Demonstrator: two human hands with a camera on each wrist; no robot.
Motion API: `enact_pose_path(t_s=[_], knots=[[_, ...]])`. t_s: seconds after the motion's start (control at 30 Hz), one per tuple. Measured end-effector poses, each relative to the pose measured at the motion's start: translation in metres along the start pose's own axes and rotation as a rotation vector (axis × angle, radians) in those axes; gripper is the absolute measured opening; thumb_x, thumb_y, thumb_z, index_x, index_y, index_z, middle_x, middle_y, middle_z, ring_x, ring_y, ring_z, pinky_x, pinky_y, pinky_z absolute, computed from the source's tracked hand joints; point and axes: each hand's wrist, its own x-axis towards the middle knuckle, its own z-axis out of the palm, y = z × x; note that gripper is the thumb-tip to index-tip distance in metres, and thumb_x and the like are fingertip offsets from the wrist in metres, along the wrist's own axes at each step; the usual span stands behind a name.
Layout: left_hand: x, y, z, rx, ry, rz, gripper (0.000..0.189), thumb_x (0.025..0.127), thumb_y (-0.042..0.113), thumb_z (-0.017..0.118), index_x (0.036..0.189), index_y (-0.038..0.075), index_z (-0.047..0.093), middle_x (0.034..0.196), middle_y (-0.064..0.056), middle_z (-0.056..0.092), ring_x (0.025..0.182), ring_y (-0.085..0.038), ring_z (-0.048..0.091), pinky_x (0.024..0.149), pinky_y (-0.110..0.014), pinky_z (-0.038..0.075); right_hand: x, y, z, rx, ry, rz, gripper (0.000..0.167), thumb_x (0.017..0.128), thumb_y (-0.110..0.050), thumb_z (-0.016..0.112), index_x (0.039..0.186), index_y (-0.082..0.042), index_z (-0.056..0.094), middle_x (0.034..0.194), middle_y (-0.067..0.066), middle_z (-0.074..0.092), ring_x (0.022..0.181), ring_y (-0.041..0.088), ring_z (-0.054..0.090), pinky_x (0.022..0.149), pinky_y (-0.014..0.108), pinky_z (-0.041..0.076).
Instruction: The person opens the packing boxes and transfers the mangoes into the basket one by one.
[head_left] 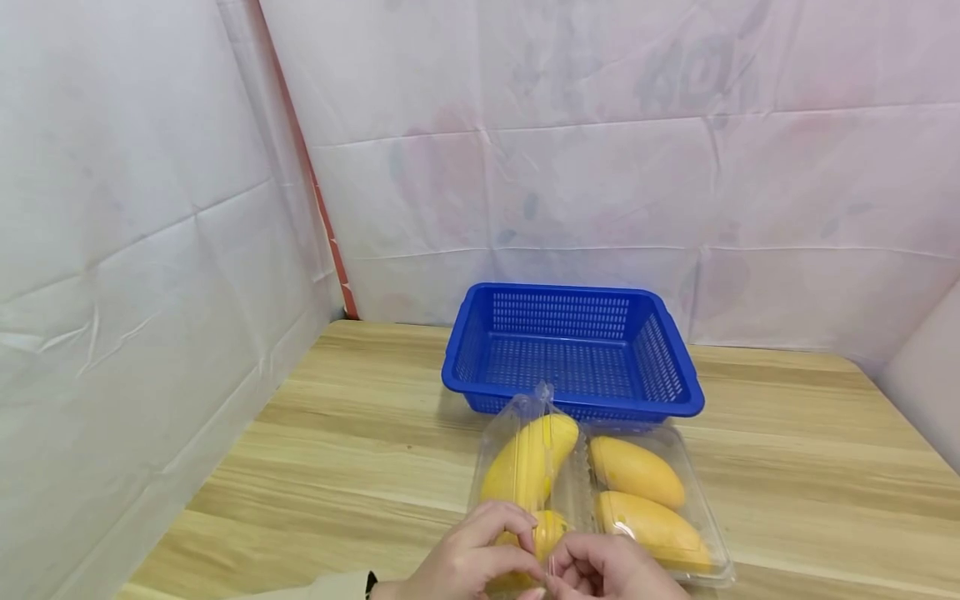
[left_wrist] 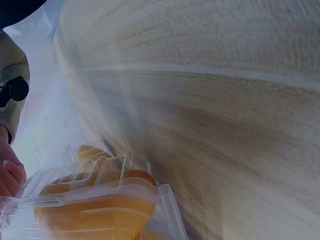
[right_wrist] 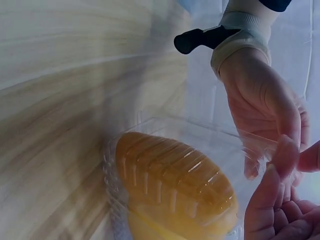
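Observation:
In the head view, a clear plastic box (head_left: 491,446) with yellow mangoes (head_left: 525,467) stands at the front middle. My left hand (head_left: 468,554) pinches the near edge of this box with its fingertips. Close beside it, my right hand (head_left: 603,568) pinches the same edge between thumb and finger. In the right wrist view, the right fingers (right_wrist: 267,200) and left hand (right_wrist: 265,100) meet at the thin plastic rim. Ribbed plastic covers a mango (right_wrist: 175,180) there. The left wrist view shows the box (left_wrist: 95,200) from its side, with the right hand (left_wrist: 10,175) at the frame's edge.
Directly to the right lies another clear plastic box (head_left: 716,533) holding mangoes (head_left: 637,472). Behind both boxes is a blue perforated basket (head_left: 573,398) with nothing in it. Pale sheets (head_left: 585,192) hang around the wooden table (head_left: 360,433).

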Motion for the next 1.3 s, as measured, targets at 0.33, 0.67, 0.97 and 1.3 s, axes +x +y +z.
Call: enact_pose_path(t_s=[0.33,0.67,0.97,1.3], knots=[[-0.006,-0.005,0.003,-0.039,-0.007,-0.018,0.014,0.089,0.015,0.062,0.080,0.007,0.069,0.097,-0.003,0.051,0.098,-0.019,0.053,0.090,-0.025,0.042,0.003,0.003,0.002,0.030,0.007,0.000,0.011,0.090,-0.001,0.057,0.080,0.002,0.056,0.068,-0.014,0.054,0.055,-0.006,0.043,0.042,0.016,0.033],[-0.014,-0.009,0.006,-0.119,-0.028,-0.033,0.005,0.084,0.009,0.064,0.084,0.005,0.067,0.099,-0.004,0.051,0.102,-0.020,0.049,0.090,-0.028,0.042,0.004,0.008,0.002,0.166,-0.034,0.047,0.007,0.086,0.006,0.054,0.081,0.011,0.052,0.069,-0.014,0.050,0.057,-0.004,0.043,0.048,0.014,0.033],[-0.012,-0.009,-0.003,-0.047,-0.087,0.015,0.011,0.085,0.009,0.058,0.083,0.008,0.069,0.098,-0.002,0.052,0.101,-0.018,0.052,0.093,-0.024,0.039,0.001,0.015,-0.001,-0.027,-0.070,-0.082,0.010,0.082,0.007,0.056,0.081,-0.002,0.054,0.059,0.004,0.049,0.060,-0.010,0.042,0.048,0.016,0.038],[0.031,-0.045,-0.030,0.011,-0.126,-0.376,0.014,0.089,0.017,0.060,0.098,0.007,0.065,0.098,-0.001,0.058,0.094,-0.011,0.053,0.086,-0.024,0.043,0.003,0.014,-0.003,-0.177,-0.061,-0.173,0.012,0.079,0.004,0.058,0.079,-0.008,0.054,0.059,-0.001,0.051,0.062,-0.012,0.041,0.048,0.016,0.039]])
